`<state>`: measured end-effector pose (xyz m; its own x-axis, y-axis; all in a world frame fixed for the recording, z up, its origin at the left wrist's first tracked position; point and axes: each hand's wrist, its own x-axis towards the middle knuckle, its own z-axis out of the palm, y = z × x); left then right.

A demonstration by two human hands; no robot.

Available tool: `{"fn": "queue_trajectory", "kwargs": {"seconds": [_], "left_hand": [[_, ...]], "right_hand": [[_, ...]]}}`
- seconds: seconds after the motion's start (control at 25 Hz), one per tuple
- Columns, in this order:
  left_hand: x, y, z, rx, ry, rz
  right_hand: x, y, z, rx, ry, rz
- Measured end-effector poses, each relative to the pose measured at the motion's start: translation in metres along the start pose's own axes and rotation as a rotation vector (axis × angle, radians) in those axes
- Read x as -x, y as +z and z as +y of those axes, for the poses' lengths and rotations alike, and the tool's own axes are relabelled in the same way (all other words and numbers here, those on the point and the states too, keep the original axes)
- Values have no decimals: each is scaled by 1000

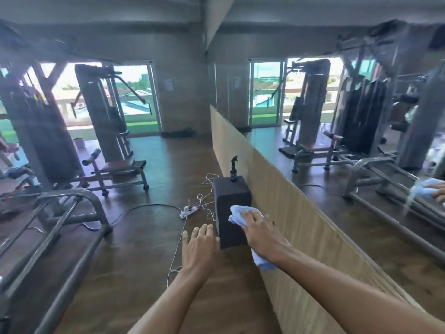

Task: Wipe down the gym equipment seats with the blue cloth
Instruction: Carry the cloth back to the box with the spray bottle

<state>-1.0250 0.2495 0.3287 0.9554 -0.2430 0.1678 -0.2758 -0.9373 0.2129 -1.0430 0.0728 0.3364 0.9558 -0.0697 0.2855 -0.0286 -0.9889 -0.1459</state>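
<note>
Blue cloth (pixel 237 214) is gripped by the right hand (pixel 261 233); left hand (pixel 199 248) has straight fingers; label on spray bottle (pixel 233 169) is unreadable.

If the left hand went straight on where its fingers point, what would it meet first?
The left hand points forward, just left of the dark block. First in line look to be the white cables and power strip on the floor, though depth is unclear; it may pass above them.

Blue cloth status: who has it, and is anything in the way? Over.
Right hand grips blue cloth. Left hand open, empty. Dark block with spray bottle ahead, power strip on floor.
</note>
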Motion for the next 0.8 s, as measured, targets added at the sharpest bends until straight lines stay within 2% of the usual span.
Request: {"fn": "queue_trajectory", "kwargs": {"seconds": [0.24, 0.48, 0.8], "left_hand": [[-196, 14, -20, -24, 5, 65], [-409, 67, -51, -7, 38, 31], [-650, 128, -60, 46, 67, -22]], "right_hand": [[-196, 41, 34, -30, -5, -25], [-393, 116, 67, -76, 12, -49], [-600, 188, 122, 2, 76, -133]]}}
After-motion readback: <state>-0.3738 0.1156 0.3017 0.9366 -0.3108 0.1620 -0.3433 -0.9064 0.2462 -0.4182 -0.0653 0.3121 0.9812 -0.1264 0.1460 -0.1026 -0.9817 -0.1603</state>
